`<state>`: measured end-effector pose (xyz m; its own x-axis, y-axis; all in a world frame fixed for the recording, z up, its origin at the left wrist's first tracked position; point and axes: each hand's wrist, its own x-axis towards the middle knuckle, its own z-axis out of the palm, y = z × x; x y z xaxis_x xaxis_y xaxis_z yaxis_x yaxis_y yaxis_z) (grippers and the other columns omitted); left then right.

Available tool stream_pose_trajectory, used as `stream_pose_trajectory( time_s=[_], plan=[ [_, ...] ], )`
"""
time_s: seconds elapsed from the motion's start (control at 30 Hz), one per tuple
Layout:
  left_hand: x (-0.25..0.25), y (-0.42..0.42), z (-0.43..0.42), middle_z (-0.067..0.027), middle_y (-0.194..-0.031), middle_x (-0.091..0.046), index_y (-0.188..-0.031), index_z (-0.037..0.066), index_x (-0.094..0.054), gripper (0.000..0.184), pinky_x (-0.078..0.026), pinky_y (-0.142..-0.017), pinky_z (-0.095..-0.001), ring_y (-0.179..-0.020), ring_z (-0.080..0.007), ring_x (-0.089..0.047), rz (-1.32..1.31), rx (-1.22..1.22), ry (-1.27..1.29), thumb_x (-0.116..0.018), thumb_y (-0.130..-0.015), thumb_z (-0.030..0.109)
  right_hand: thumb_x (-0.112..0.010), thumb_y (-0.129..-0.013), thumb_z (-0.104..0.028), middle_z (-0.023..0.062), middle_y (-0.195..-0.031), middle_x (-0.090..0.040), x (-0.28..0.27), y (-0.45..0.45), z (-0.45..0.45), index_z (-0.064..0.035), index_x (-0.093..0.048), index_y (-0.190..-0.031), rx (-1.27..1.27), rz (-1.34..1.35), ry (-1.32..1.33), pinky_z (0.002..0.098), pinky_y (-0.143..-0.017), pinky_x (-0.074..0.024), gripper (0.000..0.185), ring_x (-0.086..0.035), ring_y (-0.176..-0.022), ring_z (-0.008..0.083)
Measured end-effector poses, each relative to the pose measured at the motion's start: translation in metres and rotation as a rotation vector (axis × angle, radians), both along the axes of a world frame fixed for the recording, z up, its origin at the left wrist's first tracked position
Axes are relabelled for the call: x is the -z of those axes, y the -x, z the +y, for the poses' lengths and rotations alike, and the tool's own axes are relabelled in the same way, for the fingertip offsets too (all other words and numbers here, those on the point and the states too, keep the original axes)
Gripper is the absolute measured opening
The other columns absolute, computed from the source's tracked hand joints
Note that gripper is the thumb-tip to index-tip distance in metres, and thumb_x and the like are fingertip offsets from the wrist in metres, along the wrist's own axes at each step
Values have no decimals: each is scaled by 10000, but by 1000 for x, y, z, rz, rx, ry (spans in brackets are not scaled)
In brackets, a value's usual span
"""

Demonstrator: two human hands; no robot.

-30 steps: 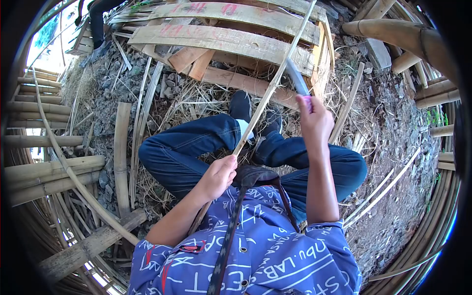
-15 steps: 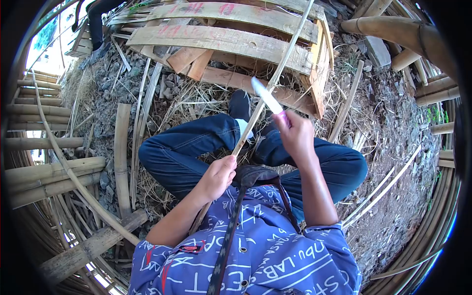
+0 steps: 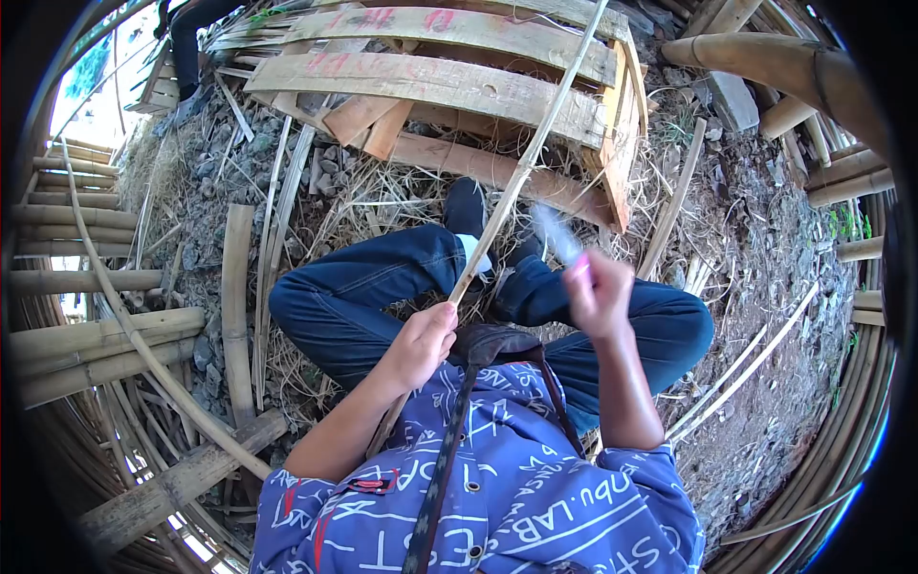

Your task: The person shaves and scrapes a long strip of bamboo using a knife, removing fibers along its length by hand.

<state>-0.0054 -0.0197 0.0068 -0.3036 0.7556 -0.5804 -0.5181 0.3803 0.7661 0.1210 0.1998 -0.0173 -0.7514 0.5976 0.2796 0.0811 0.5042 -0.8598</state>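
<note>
Lower and farther right than half a second earlier, the right hand [image 3: 601, 292] had carried the pink-handled knife with a pale metal blade [image 3: 555, 232] off the long pale bamboo strip [image 3: 521, 172]; the blade, blurred, had crossed the strip before and was now apart from it, to its right. The left hand [image 3: 423, 342] had kept its place.

Across the top of the frame stood a slatted pale-wood crate with red markings [image 3: 430, 86], and the strip's upper stretch passed in front of its slats. Thin straw-coloured shavings [image 3: 382, 182] littered the ground below it. A thick tan bamboo pole [image 3: 765, 59] jutted in at upper right beside a grey rectangular block [image 3: 732, 100], cut bamboo poles [image 3: 105, 344] were stacked at left, and another person's dark-clothed leg [image 3: 186, 48] showed at upper left.

Near the centre, the strip slanted from the left hand to the top edge, between bent legs in dark blue jeans [image 3: 373, 277]. The left fingers were curled tightly around it, the forearm angled up from lower left. The right fist gripped the knife's handle above the right thigh, forearm nearly upright.
</note>
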Motion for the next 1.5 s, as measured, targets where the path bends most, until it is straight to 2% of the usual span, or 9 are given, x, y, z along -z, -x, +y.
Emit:
stream_pose_trajectory(
  time_s=[0.1,0.33,0.43,0.73,0.83,0.97,1.1,1.33,1.5],
  plan=[
    [-3,-1,2,65,-539,-293,-756,127,-365,399,-190,-360,-195,-404,-23,-234,16,-7,10,-325,-991,447,-715,-764,-304,91,-495,-511,-10,9,-23,-61,-555,-625,-224,-130,-183,351,-434,-415,322,-546,-442,263],
    [-1,-4,-3,65,-537,-290,-752,128,-367,389,-194,-361,-191,-407,-21,-244,49,-10,-4,-321,-998,425,-623,-832,-418,167,-568,-568,-2,48,-14,-43,-593,-699,112,-338,-118,440,-514,-448,399,-589,-559,367],
    [-3,-4,-2,64,-536,-291,-749,129,-364,386,-197,-362,-191,-406,-21,-242,47,-10,2,-319,-999,420,-580,-848,-473,168,-577,-580,2,55,8,-56,-615,-730,189,-382,-134,439,-519,-450,435,-599,-578,364],
    [-3,-4,-5,63,-532,-289,-753,133,-356,385,-195,-360,-194,-401,-23,-237,-27,6,8,-309,-1000,424,-665,-840,-297,105,-518,-530,-2,45,32,-27,-639,-772,416,-169,-33,333,-451,-379,280,-505,-432,197],
    [-2,-3,-2,62,-532,-290,-756,131,-357,382,-194,-359,-196,-401,-25,-237,4,6,20,-309,-1001,420,-653,-842,-273,107,-505,-510,1,36,11,-20,-629,-750,192,-52,159,327,-447,-381,270,-503,-426,201],
    [-2,-4,-1,63,-536,-288,-756,129,-358,382,-194,-360,-196,-404,-25,-241,-26,3,30,-312,-1000,420,-618,-854,-339,151,-531,-519,-3,36,-11,-24,-633,-754,-54,-292,31,369,-491,-424,331,-519,-460,298],
    [0,-7,-1,64,-541,-285,-755,127,-362,378,-188,-360,-194,-408,-23,-243,63,-13,9,-324,-999,413,-556,-896,-365,191,-544,-507,2,47,-1,3,-628,-768,55,-310,223,403,-509,-407,396,-512,-499,351],
    [-1,-6,3,61,-540,-284,-757,125,-362,381,-182,-357,-190,-401,-21,-239,50,-17,6,-324,-998,416,-580,-872,-421,179,-577,-550,3,61,2,-27,-627,-753,274,-368,-123,413,-527,-409,414,-565,-545,342],
    [-5,-4,1,58,-537,-286,-767,125,-359,390,-186,-356,-189,-394,-25,-242,-29,-1,29,-311,-995,437,-599,-861,-424,155,-570,-571,26,72,10,-53,-639,-776,483,-185,32,416,-504,-424,383,-572,-515,329]
  ],
)
